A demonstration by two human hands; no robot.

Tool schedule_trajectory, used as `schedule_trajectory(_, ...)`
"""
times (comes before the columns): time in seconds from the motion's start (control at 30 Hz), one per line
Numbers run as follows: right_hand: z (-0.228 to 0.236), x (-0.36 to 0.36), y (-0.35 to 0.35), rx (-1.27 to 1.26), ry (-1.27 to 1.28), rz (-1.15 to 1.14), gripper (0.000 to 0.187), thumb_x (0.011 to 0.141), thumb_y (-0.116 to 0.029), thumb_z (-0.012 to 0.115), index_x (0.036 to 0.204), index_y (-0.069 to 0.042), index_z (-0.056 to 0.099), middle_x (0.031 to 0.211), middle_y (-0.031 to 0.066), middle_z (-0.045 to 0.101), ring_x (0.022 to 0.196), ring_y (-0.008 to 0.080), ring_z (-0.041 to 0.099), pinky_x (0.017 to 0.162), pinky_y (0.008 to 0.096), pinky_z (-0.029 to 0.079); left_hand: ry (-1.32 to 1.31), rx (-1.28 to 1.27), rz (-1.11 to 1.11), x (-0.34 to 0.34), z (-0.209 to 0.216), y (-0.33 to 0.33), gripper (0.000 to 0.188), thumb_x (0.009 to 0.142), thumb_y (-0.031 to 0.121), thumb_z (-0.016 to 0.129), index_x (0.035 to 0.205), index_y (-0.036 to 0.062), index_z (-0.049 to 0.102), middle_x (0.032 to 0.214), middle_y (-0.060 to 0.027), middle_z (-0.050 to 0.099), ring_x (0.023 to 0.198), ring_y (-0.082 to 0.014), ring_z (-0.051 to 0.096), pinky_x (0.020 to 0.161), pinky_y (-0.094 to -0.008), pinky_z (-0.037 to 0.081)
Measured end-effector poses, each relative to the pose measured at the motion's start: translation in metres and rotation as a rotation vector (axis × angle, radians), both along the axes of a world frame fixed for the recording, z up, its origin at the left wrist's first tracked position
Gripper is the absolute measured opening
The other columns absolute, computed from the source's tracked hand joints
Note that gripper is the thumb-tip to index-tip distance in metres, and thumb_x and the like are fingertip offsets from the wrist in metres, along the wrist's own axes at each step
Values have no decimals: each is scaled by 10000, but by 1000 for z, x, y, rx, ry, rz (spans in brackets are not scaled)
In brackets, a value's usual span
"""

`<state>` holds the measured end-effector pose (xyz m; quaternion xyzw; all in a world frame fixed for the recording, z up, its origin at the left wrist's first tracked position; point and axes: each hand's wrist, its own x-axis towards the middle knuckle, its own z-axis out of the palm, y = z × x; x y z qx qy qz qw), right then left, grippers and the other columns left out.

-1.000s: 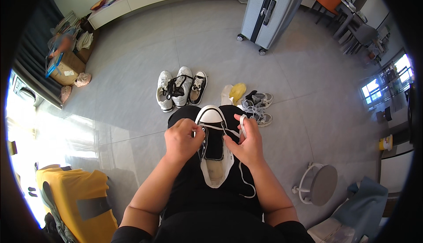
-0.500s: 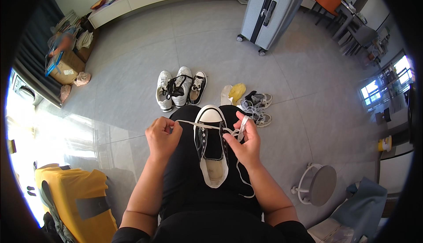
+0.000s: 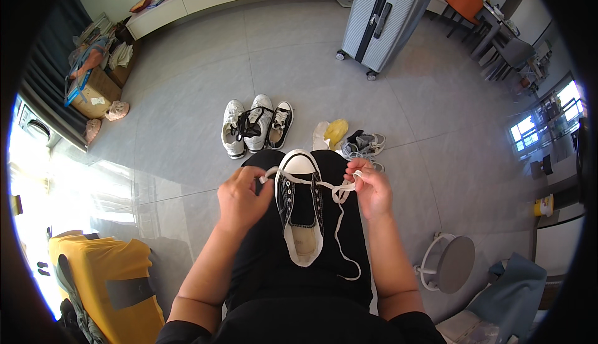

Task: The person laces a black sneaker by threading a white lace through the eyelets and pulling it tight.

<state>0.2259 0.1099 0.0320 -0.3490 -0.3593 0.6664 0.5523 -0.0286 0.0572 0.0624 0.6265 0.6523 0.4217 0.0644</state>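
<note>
Shoelace point(image 3: 342, 192) spans only the toe end point(image 3: 299, 164) of the canvas sneaker point(image 3: 303, 208) on my lap point(image 3: 256, 238), my left hand point(image 3: 243, 197) and right hand point(image 3: 375, 192) pinching it; other eyelets point(image 3: 288, 192) look unthreaded, most lacing seemingly left.

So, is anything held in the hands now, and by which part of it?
The white shoelace: the left hand pinches it left of the shoe; the right hand, right of the shoe, where it is looped.

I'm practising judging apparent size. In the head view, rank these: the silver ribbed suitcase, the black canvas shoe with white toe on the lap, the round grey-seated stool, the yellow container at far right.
1. Suitcase
2. Canvas shoe, helped by nearness
3. Stool
4. Yellow container
</note>
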Motion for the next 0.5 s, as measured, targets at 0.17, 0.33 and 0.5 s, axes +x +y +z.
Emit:
schedule_trajectory(0.17, 6, 20, 3, 160, -240, 93, 292, 769, -154, 520, 508, -24, 516, 903, 82, 517, 870, 148, 459, 747, 270, 354, 133, 100, -326, 35, 9, 2, 198, 702, 118, 764, 871, 70, 674, 633, -48, 536, 513, -213, 544, 460, -332, 431)
schedule_trajectory(0.33, 7, 26, 2, 183, -166, 138, 270, 807, -156, 531, 594, 4, 574, 910, 75, 515, 852, 140, 464, 739, 274, 374, 404, -130, -317, 49, -3, 21, 81, 757, 150, 667, 813, 92, 667, 671, -60, 568, 575, -261, 605, 491, -375, 474)
schedule_trajectory(0.5, 6, 19, 0, 123, -92, 143, 252, 912, -170, 537, 851, 40, 664, 886, 36, 513, 761, 105, 460, 685, 260, 390, 327, -136, -319, 48, -7, 24, 65, 756, 152, 674, 773, 89, 679, 685, -64, 593, 582, -277, 610, 507, -383, 484)
